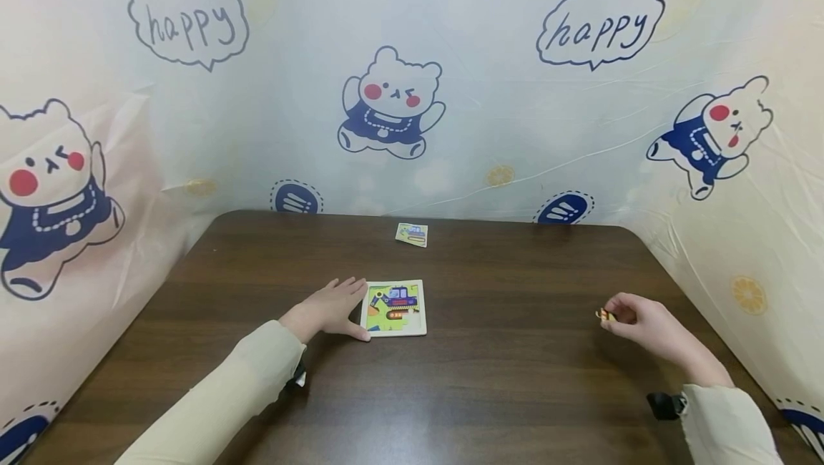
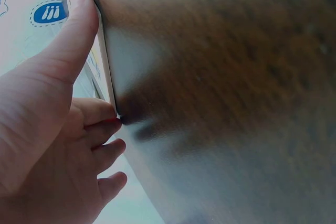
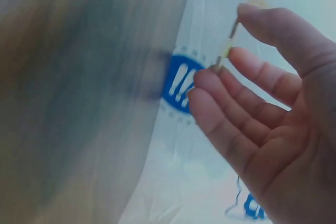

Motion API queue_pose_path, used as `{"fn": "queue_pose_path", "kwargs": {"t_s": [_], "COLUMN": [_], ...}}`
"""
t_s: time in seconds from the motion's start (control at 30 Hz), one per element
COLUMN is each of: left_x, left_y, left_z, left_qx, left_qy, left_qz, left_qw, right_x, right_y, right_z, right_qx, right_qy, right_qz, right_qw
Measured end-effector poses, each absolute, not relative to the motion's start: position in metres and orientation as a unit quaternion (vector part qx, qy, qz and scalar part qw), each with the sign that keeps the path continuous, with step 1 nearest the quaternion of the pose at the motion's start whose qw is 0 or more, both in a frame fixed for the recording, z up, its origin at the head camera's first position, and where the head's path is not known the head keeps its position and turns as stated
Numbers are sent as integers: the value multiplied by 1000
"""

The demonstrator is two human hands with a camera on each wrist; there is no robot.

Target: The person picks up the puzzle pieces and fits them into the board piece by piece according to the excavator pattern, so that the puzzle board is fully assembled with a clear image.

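Note:
A square jigsaw puzzle board (image 1: pixel 418 330) with a white border lies on the table, showing a blue and orange excavator on green. One pale gap shows at the lower right of its picture. My left hand (image 1: pixel 331 310) rests along the board's left edge, thumb at the near corner and fingers spread toward the far corner; in the left wrist view the thumb (image 2: pixel 79 35) lies against that edge. Off to the right, my right hand (image 1: pixel 644 325) pinches a small orange and yellow puzzle piece (image 1: pixel 605 315) above the table. Seen edge-on in the right wrist view, the thin piece (image 3: pixel 227 51) sits between thumb and fingertips.
Near the table's back edge lies a small card (image 1: pixel 412 234) with a similar excavator picture. The brown wooden table (image 1: pixel 496 379) meets a pale curtain (image 1: pixel 489 114) printed with cartoon bears, which hangs behind it and along both sides.

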State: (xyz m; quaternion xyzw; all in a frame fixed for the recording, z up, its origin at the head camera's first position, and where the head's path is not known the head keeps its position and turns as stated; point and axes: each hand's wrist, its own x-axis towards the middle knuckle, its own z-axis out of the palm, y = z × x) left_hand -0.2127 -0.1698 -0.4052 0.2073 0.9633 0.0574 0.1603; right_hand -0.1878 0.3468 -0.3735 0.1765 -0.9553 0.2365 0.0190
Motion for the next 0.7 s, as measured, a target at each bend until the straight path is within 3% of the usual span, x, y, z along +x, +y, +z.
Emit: {"fn": "queue_pose_path", "kwargs": {"t_s": [0.7], "left_x": [-211], "left_y": [-168], "left_z": [-402], "left_qx": [204], "left_qy": [964], "left_qz": [52], "left_qw": [164], "right_x": [-228], "right_y": [241], "right_z": [-364], "right_qx": [330], "right_qy": [-895], "right_qz": [290], "right_qw": [83]}}
